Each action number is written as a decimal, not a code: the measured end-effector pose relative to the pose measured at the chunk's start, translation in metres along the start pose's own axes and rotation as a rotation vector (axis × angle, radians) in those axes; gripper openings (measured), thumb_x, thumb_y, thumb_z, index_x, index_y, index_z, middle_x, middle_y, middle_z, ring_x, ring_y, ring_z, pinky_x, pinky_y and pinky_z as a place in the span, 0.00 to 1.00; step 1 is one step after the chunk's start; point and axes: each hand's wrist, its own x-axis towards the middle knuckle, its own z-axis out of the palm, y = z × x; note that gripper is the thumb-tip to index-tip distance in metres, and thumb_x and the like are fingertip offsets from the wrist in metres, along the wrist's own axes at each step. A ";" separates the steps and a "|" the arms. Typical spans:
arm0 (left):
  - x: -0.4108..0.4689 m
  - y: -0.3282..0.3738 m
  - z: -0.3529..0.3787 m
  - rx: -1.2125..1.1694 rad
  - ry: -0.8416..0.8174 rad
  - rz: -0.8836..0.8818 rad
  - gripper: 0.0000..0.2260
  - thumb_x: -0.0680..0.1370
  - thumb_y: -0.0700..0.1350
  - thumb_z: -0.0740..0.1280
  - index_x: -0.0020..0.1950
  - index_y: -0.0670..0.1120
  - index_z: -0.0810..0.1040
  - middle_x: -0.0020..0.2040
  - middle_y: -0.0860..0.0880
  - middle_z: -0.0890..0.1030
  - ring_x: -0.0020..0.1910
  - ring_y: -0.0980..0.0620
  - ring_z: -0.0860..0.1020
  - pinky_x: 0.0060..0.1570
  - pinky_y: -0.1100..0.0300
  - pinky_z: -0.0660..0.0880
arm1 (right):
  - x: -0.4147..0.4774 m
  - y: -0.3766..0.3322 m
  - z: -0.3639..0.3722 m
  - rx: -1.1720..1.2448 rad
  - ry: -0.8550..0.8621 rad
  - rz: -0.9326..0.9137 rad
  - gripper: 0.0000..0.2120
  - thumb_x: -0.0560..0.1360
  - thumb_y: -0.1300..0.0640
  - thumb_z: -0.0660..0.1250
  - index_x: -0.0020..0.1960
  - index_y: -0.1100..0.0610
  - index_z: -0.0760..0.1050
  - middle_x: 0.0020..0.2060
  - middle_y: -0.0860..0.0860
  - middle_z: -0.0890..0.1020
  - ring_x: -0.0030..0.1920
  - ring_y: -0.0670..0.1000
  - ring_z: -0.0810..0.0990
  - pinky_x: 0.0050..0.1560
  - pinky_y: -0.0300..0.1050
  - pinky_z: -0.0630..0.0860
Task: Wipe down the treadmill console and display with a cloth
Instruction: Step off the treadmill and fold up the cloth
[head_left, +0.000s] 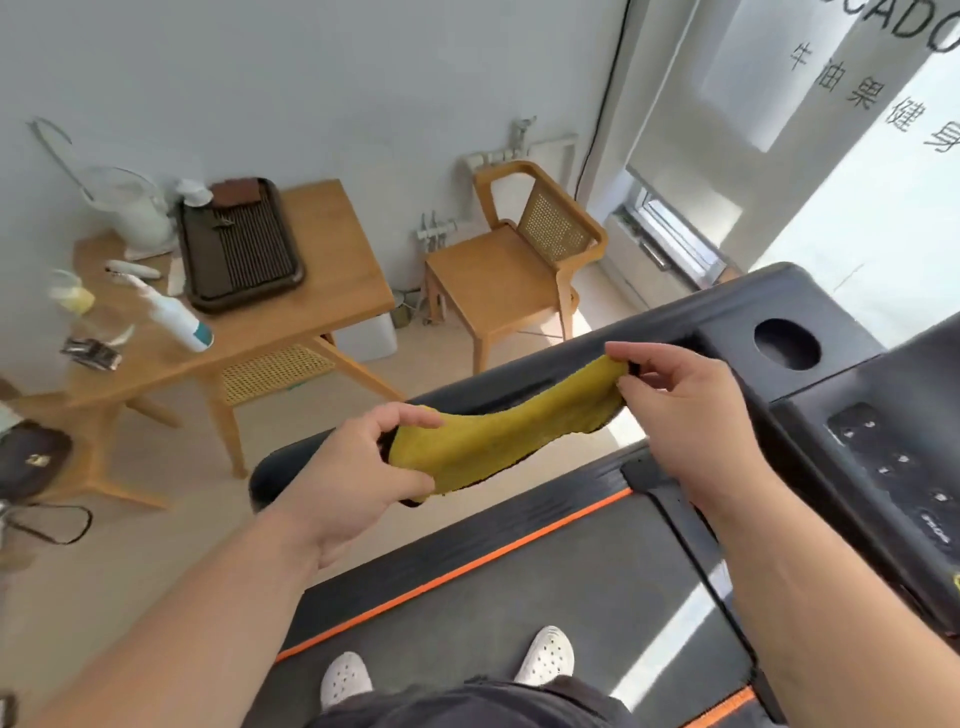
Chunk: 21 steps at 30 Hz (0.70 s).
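Observation:
A yellow cloth (498, 431) with a dark underside is stretched between both hands above the treadmill's left handrail (467, 395). My left hand (358, 473) pinches its lower left end, and my right hand (685, 410) pinches its upper right end. The black treadmill console (852, 415) lies to the right, with a round cup holder (787, 344) and a panel of buttons (898, 467). The display is outside the frame.
I stand on the treadmill belt (545, 587) with orange trim, white shoes at the bottom. To the left is a wooden table (332, 260) with a tea tray, kettle and spray bottle (174, 314). A wooden chair (524, 254) stands beyond the handrail; a dark bag (31, 457) sits far left.

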 end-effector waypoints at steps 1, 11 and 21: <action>-0.004 -0.007 -0.017 0.126 0.034 0.033 0.24 0.70 0.34 0.76 0.56 0.61 0.81 0.61 0.56 0.74 0.58 0.52 0.76 0.51 0.56 0.80 | -0.004 -0.005 0.015 -0.031 -0.013 -0.017 0.19 0.78 0.64 0.69 0.56 0.41 0.84 0.43 0.47 0.85 0.39 0.46 0.82 0.40 0.42 0.78; -0.028 -0.079 -0.194 0.468 0.389 0.224 0.06 0.76 0.44 0.74 0.40 0.53 0.83 0.54 0.54 0.76 0.51 0.59 0.74 0.49 0.64 0.67 | -0.049 -0.058 0.163 -0.451 -0.249 -0.185 0.12 0.74 0.59 0.77 0.55 0.47 0.84 0.42 0.40 0.83 0.45 0.43 0.82 0.45 0.36 0.75; -0.037 -0.119 -0.265 -0.521 0.380 -0.037 0.10 0.81 0.49 0.66 0.44 0.43 0.77 0.39 0.45 0.78 0.41 0.48 0.79 0.46 0.51 0.79 | -0.030 -0.080 0.249 0.094 -0.522 0.076 0.06 0.82 0.60 0.67 0.48 0.56 0.81 0.42 0.58 0.84 0.47 0.54 0.84 0.59 0.55 0.81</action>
